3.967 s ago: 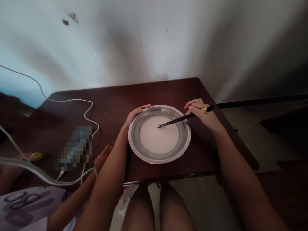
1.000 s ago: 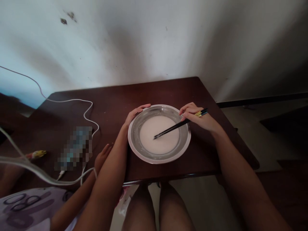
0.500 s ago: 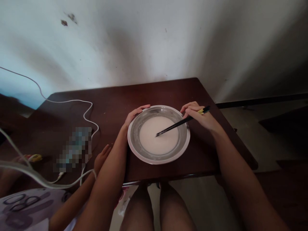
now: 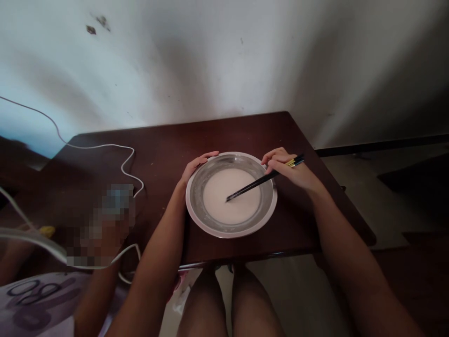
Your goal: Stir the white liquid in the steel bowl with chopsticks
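A round metal bowl (image 4: 195, 213) with a pale rim sits near the table's front edge. Inside it is a smooth, whitish liquid (image 4: 224, 187). My left hand (image 4: 197, 166) grips the bowl's far left rim, fingers laid along the edge. On the opposite side, my right hand (image 4: 286, 167) is closed around black chopsticks (image 4: 250, 187) with gold bands near their top ends. They slant down to the left, their tips in the liquid. Some fingers of my right hand rest at the bowl's right rim.
The dark red-brown table (image 4: 168, 140) stands against a stained wall (image 4: 224, 70). A white cable (image 4: 115, 146) winds over its left part, beside a blurred-out object (image 4: 117, 199). Another person's printed shirt (image 4: 45, 299) and arm are at lower left, close to my left forearm.
The chopstick tips have shifted slightly left and down in the liquid. The other person's hand has moved left, onto the blurred-out object. My left hand stays on the rim.
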### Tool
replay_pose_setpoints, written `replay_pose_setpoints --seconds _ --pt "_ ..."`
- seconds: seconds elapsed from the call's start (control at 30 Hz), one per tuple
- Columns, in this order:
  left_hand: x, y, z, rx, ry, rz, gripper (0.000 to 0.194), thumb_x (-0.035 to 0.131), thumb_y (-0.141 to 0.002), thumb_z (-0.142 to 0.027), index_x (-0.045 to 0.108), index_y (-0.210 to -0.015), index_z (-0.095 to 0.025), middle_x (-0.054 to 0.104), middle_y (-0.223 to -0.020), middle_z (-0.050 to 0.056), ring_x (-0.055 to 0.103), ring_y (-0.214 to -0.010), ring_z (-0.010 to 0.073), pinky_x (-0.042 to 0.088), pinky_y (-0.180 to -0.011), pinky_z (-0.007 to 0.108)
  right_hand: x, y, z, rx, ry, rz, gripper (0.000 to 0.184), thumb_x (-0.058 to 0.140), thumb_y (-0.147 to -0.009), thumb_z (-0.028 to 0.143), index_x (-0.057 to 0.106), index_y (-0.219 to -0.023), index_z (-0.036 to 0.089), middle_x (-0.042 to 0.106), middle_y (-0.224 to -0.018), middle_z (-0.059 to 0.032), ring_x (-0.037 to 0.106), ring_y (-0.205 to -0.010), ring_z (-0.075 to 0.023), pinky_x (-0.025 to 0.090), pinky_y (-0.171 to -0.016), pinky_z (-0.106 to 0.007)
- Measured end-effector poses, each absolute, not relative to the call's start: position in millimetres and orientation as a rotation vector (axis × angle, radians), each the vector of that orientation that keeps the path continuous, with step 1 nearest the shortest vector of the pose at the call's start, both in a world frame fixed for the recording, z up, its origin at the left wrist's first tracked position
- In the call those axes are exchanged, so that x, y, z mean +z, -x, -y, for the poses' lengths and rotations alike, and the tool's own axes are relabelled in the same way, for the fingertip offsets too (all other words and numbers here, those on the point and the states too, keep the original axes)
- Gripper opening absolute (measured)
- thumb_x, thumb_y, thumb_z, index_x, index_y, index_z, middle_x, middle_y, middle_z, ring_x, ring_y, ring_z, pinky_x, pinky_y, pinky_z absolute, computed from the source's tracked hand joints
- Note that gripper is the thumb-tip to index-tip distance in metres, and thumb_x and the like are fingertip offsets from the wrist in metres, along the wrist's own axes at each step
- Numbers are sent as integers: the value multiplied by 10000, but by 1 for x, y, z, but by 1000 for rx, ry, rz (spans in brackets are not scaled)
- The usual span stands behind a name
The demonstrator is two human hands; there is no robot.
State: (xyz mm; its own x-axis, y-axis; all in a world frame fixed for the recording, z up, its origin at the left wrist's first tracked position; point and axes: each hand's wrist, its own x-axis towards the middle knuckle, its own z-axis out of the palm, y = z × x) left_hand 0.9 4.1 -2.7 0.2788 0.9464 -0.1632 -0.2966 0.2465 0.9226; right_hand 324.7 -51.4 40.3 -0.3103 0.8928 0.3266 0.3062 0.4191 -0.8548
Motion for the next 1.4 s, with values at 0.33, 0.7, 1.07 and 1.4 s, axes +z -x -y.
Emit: replay_pose_setpoints --seconds 0.33,0.7,1.07,1.4 --pt "-1 -1 -4 1017 -900 -877 309 745 -747 -253 862 -1026 -190 833 -1105 65 722 -1153 285 511 -1094 364 40 -334 48 696 1027 1700 397 588 -964 313 751 -603 280 774 -909 -55 637 -1049 -284 445 -1024 -483" --pt "-1 -2 -4 1006 -936 -896 322 766 -724 -318 859 -1020 -235 833 -1112 51 729 -1141 300 539 -1053 366 35 -322 48 706 1093 1806 305 630 -944 368 784 -694 282 775 -950 -54 642 -1061 -290 447 -1034 -504" --pt "-2 -2 -5 1009 -959 -897 324 748 -737 -306 843 -1034 -214 821 -1158 82 671 -1294 356 495 -1151 423 39 -319 53 866 1014 1907 287 653 -941 397 808 -726 286 774 -984 -61 631 -1119 -300 462 -1050 -502" --pt "-1 -1 -1 1001 -950 -904 309 753 -758 -328 849 -1039 -242 825 -1162 63 673 -1287 350 492 -1154 426 43 -330 51 785 1035 1758 400 603 -966 361 752 -605 278 770 -928 -61 636 -1075 -291 447 -1057 -508"
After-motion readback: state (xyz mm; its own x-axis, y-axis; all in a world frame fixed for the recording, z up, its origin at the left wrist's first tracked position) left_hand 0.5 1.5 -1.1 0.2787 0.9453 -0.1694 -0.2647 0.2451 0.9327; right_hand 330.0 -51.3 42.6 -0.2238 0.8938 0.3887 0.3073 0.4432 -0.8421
